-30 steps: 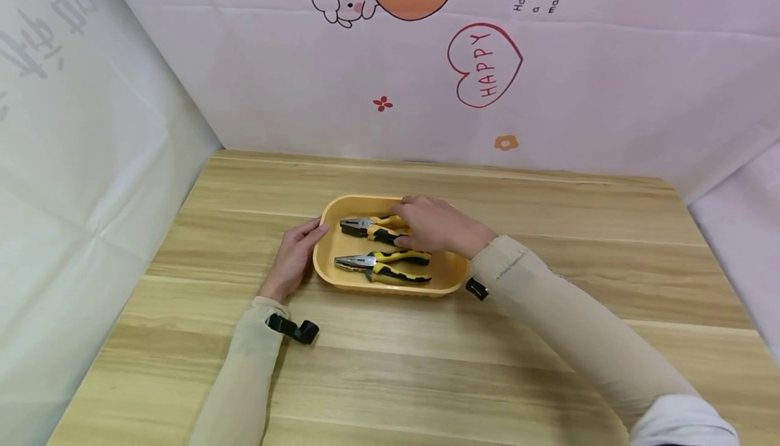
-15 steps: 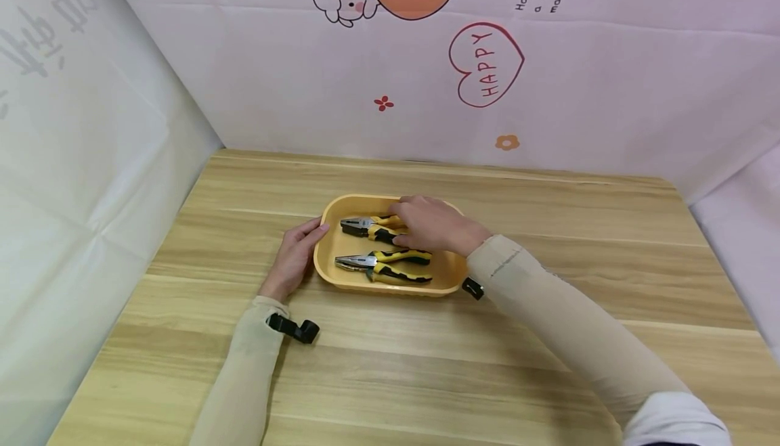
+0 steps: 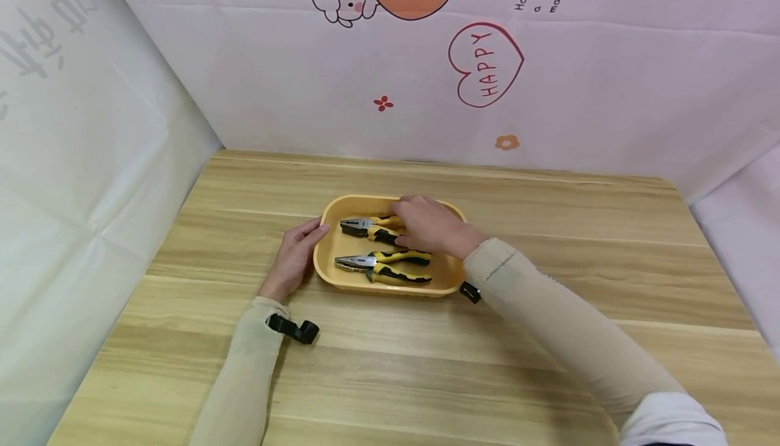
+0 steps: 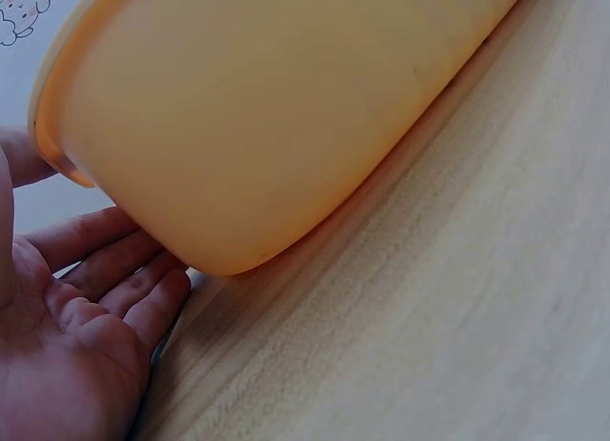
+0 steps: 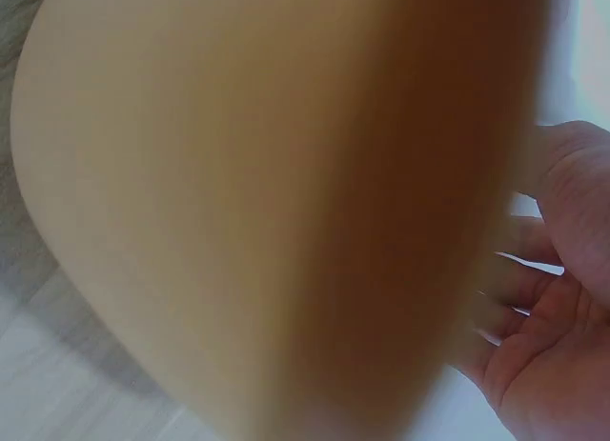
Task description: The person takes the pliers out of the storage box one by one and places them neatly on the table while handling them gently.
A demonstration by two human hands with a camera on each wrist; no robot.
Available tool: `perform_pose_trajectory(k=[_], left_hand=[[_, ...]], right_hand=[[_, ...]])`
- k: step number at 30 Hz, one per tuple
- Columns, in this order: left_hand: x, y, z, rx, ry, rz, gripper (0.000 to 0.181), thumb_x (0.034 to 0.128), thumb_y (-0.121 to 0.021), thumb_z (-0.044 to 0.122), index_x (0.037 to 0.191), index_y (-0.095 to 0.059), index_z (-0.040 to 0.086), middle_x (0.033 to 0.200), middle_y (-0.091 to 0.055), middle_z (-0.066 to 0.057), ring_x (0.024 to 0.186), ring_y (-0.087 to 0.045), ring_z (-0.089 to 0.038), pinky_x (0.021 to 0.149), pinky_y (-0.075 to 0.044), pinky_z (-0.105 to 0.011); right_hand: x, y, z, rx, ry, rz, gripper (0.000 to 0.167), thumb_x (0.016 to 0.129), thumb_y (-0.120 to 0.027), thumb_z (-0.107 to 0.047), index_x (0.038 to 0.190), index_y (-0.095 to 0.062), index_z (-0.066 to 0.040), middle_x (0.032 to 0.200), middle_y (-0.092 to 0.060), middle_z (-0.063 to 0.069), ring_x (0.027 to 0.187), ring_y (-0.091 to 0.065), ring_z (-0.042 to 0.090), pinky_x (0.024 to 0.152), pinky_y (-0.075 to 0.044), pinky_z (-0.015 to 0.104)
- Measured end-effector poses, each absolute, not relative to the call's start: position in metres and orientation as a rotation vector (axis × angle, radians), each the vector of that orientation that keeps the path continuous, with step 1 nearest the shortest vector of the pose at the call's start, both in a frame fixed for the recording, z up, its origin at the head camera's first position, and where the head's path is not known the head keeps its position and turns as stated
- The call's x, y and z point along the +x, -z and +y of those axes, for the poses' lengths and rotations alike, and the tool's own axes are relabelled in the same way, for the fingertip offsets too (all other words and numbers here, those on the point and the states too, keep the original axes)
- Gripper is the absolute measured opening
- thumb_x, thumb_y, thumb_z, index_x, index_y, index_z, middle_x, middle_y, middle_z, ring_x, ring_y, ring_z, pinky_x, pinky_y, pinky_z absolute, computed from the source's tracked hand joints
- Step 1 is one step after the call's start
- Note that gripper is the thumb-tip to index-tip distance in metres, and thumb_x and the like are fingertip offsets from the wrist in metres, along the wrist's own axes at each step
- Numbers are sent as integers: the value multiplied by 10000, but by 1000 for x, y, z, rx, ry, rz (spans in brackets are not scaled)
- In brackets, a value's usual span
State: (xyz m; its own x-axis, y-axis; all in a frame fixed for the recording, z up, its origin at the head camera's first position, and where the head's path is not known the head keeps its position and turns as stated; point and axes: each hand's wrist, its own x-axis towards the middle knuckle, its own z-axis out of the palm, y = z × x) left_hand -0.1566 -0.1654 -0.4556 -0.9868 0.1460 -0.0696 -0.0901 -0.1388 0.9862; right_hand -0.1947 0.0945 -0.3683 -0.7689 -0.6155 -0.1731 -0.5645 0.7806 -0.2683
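Observation:
A yellow plastic tray [image 3: 447,282] with rounded corners sits on the table. My left hand [image 3: 291,260] holds its left end, thumb over the rim and fingers against the outer wall. In the left wrist view, the fingers of that hand [image 4: 91,317] touch the tray's underside edge. Two pliers with yellow-and-black handles lie inside, heads to the left. My right hand [image 3: 432,226] reaches over and grips the handles of the far pliers [image 3: 359,225]; the handle ends are hidden beneath it. The near pliers [image 3: 378,266] lie untouched. In the right wrist view, the tray wall hides the right fingertips.
The wood-grain table [image 3: 390,365] stretches around the tray on all sides. A white printed cloth [image 3: 292,87] rises behind it, with another cloth wall [image 3: 79,162] at the left. Black wrist camera mounts [image 3: 294,329] jut from both sleeves.
My right forearm and wrist have shifted slightly to the left, while the right fingers stay at the far pliers' handles. The left hand, tray and both pliers look unmoved.

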Motion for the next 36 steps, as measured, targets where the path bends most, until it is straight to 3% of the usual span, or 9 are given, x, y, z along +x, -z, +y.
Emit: perform_pose_trajectory(k=[17, 23, 36], left_hand=[[-157, 455, -165, 60, -2260, 1959, 460, 1060, -536, 161, 1436, -488, -101, 1434, -522, -284, 1257, -575, -354, 977, -553, -309], [-156, 455, -165, 60, -2255, 1971, 461, 1059, -542, 160, 1437, -487, -98, 1444, -517, -277, 1278, -554, -392, 984, -549, -321], [-156, 455, -165, 57, -2244, 1980, 464, 1062, -536, 174, 1442, -488, -89, 1447, -517, -271, 1286, -549, -390, 991, -545, -322]], right_hand=[[-192, 373, 89, -849, 364, 2774, 504, 862, -831, -148, 1291, -645, 39, 1208, -687, 172, 923, -659, 230, 841, -595, 374], [-193, 375, 89, -798, 460, 2761, 502, 836, -856, -149, 1266, -668, 30, 1205, -692, 160, 1013, -662, 257, 879, -588, 388], [-194, 380, 90, -758, 521, 2691, 500, 842, -849, -160, 1264, -666, 37, 1131, -688, 131, 784, -549, 199, 654, -480, 319]])
